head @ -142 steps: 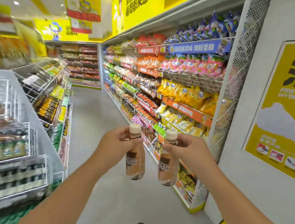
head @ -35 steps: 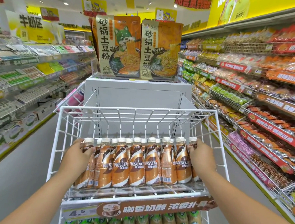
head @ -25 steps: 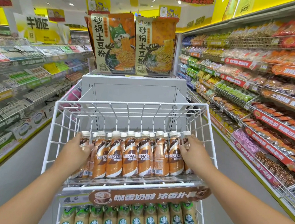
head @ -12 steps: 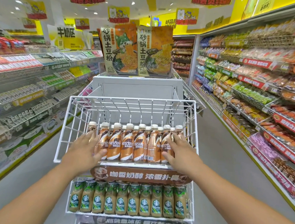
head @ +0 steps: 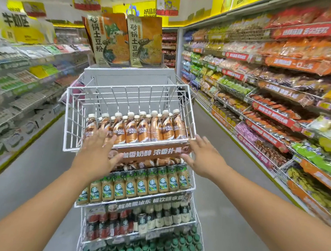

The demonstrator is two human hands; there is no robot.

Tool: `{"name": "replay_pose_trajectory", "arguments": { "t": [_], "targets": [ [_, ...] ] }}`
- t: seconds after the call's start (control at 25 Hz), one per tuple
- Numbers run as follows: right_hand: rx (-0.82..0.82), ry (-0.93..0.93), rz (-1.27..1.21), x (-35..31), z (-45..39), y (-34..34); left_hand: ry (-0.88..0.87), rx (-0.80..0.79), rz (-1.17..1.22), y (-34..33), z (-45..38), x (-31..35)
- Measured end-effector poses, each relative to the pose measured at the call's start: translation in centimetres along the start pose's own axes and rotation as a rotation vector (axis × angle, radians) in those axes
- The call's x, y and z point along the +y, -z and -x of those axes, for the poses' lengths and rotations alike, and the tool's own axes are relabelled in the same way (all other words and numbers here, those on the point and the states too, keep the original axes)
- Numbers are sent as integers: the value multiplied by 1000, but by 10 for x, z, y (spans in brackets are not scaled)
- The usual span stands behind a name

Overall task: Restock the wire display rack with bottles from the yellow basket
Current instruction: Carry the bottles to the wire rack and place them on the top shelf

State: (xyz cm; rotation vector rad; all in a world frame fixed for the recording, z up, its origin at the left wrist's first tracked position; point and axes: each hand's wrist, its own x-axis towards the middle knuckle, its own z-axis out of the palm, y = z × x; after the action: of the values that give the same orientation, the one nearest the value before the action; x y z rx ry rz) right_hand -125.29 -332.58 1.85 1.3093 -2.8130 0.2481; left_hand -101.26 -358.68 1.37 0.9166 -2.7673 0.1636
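A white wire display rack [head: 131, 90] stands at the aisle end in the head view. Its top basket holds a row of brown Nescafe bottles [head: 139, 125] with cream caps, standing upright along the front. My left hand [head: 97, 151] hovers in front of the left end of that row with fingers spread and holds nothing. My right hand [head: 202, 158] is beside the brown price banner [head: 152, 152] at the right front corner, fingers straight and empty. The yellow basket is out of view.
Lower tiers carry Starbucks bottles [head: 136, 184], dark bottles and green-capped bottles [head: 151, 247]. Two noodle packs [head: 123, 41] stand on top of the grey unit behind. Snack shelves [head: 271, 98] line the right, milk shelves [head: 15, 85] the left. Grey floor runs either side.
Both hands have let go of the end bottles and drawn back toward me, fingers now spread. The view has pulled away, showing more lower tiers.
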Motion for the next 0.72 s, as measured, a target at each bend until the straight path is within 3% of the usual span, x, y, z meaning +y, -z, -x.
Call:
{"name": "replay_pose_trajectory", "arguments": {
  "t": [0.44, 0.72],
  "targets": [
    [59, -322, 99, 79, 221, 38, -399, -19, 75, 29, 71, 169],
    [110, -490, 117, 160, 365, 55, -597, 33, 182, 50, 132, 324]
  ]
}}
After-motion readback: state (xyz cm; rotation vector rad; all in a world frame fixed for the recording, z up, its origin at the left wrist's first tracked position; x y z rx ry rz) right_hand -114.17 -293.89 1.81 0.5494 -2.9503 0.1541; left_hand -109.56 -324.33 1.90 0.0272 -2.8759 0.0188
